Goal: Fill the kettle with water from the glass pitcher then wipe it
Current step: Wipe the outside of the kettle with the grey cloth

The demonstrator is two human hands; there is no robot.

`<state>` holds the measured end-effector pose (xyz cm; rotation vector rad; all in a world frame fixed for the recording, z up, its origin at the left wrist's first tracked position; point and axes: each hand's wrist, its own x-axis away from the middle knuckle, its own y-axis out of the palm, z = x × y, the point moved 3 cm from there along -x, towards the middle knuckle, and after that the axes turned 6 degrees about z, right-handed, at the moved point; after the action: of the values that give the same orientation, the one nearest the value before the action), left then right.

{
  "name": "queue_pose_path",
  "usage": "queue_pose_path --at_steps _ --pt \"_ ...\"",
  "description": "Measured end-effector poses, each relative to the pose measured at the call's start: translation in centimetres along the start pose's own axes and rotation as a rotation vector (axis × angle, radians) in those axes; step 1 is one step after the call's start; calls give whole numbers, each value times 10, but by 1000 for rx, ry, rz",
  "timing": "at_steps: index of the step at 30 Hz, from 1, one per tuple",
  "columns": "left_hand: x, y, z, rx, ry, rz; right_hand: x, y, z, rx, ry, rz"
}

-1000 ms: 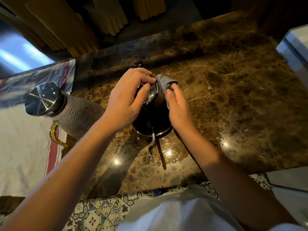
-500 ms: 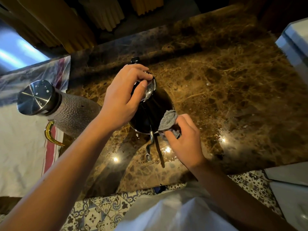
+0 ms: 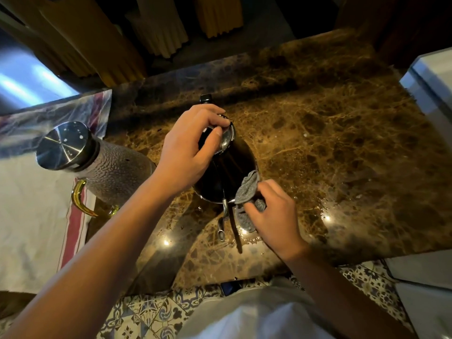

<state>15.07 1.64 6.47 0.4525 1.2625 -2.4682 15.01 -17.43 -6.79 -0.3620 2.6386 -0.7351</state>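
Note:
A dark, shiny kettle (image 3: 230, 167) stands on the brown marble counter (image 3: 330, 148), its thin spout pointing toward me. My left hand (image 3: 188, 152) grips the kettle's top around the steel lid. My right hand (image 3: 271, 216) holds a grey cloth (image 3: 247, 189) pressed against the kettle's lower right side, near the spout's base. The textured glass pitcher (image 3: 115, 172) with a steel lid and gold handle stands to the left, apart from both hands.
A white cloth with red stripes (image 3: 36, 216) lies under the pitcher at the left. A white appliance edge (image 3: 430, 79) sits at the right. Wet spots glint on the counter near its front edge, with patterned floor tiles (image 3: 151, 311) below.
My right hand has brought the cloth down from the kettle's upper rim to its lower side near the spout. My left hand has kept its grip on the top.

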Motion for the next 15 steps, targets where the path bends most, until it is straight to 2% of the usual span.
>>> queue_pose_path --at_steps 5,10,15 --pt "1 0 1 34 4 -25 -40 -19 10 28 85 54" --pt "-1 -1 1 120 -17 -85 -95 -19 15 52 3 -15" --pt "1 4 4 140 -39 -24 -111 -14 9 -132 20 -71"
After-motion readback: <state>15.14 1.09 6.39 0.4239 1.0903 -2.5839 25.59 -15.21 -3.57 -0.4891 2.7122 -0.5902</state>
